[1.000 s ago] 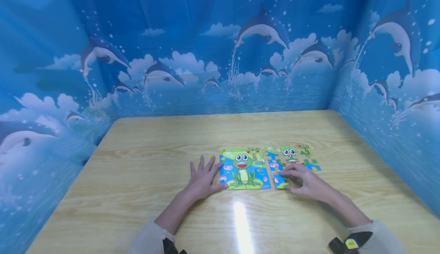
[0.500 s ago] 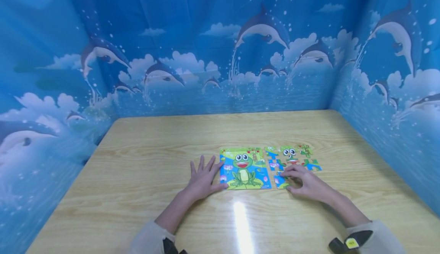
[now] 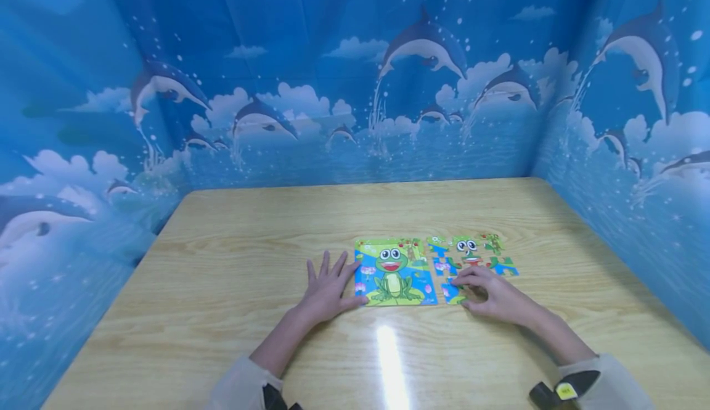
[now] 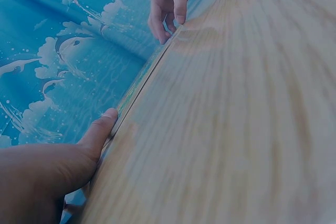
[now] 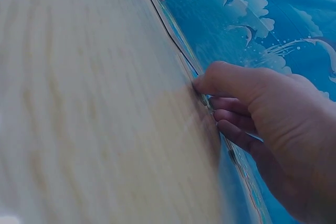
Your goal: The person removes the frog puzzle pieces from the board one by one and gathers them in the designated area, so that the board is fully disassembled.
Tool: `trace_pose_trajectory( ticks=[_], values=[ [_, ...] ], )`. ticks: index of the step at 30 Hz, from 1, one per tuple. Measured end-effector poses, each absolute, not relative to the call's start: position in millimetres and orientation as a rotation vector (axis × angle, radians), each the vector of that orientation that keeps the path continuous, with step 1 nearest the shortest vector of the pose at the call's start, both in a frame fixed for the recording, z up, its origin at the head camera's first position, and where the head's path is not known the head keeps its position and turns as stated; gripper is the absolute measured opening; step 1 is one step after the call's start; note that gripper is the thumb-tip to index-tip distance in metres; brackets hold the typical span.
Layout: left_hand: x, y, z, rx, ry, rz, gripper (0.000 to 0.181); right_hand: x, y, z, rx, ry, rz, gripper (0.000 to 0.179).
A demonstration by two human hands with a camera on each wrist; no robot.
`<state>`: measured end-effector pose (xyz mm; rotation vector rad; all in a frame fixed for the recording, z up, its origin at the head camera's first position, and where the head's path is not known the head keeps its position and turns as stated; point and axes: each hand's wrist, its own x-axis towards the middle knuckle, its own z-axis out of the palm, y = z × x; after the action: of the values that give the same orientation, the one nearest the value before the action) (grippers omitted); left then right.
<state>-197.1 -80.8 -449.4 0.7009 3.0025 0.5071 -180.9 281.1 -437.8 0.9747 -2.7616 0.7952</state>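
A square frog puzzle board [image 3: 394, 274] with the full picture lies flat on the table. My left hand [image 3: 324, 293] rests at its left side with fingers spread, the thumb on the lower left corner and the index finger at the left edge. Right of the board, several loose jigsaw pieces [image 3: 467, 246] are laid out in rows of the same frog. My right hand [image 3: 499, 297] pinches a blue and green jigsaw piece [image 3: 450, 293] at the lower left of these pieces, between thumb and curled fingers. The hand hides part of the pieces beneath it.
The wooden table [image 3: 249, 231] extends around the puzzle on all sides. A blue curtain [image 3: 310, 40] printed with dolphins stands along the back and both sides. A bright light reflection lies on the tabletop in front of the board.
The pinched jigsaw piece has shifted very slightly right. Both hands otherwise hold the same places, and the board and other pieces have not moved.
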Motion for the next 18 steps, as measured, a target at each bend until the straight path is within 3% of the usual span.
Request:
trace_pose_trajectory(
  ticks=[18],
  values=[
    [-197.6, -81.2, -450.3, 0.713, 2.991, 0.527, 0.081, -181.5, 277.9, -422.3, 0.971, -2.653, 0.865, 0.035]
  ],
)
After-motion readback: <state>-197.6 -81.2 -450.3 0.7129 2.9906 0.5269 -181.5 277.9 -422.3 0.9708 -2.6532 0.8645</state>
